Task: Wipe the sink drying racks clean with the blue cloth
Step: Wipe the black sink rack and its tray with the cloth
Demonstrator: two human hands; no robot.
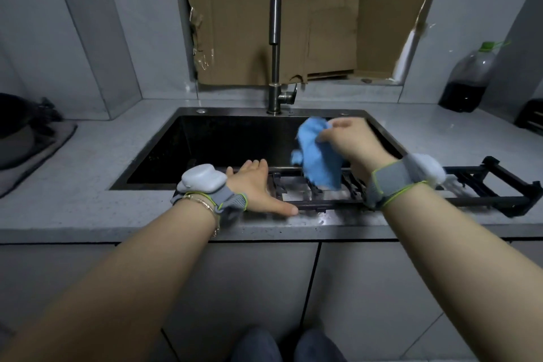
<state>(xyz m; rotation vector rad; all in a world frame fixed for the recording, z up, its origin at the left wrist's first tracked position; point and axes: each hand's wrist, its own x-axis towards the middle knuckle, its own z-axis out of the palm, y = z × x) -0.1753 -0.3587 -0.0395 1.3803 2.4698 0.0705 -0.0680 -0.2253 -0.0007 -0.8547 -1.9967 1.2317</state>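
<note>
A black drying rack [484,188] lies along the near edge of the dark sink [223,138], reaching out over the counter to the right. My left hand [258,188] rests flat with straight fingers on the rack's left end, thumb along its front bar. My right hand [349,141] pinches the blue cloth [317,156] from above. The cloth hangs down and its lower edge touches the rack's middle bars.
A tall steel tap [274,44] stands behind the sink, with cardboard [293,15] covering the window. A large bottle of dark liquid [467,82] stands at the back right. Dark cookware on a mat [23,138] sits on the left counter. Another black object [531,117] lies far right.
</note>
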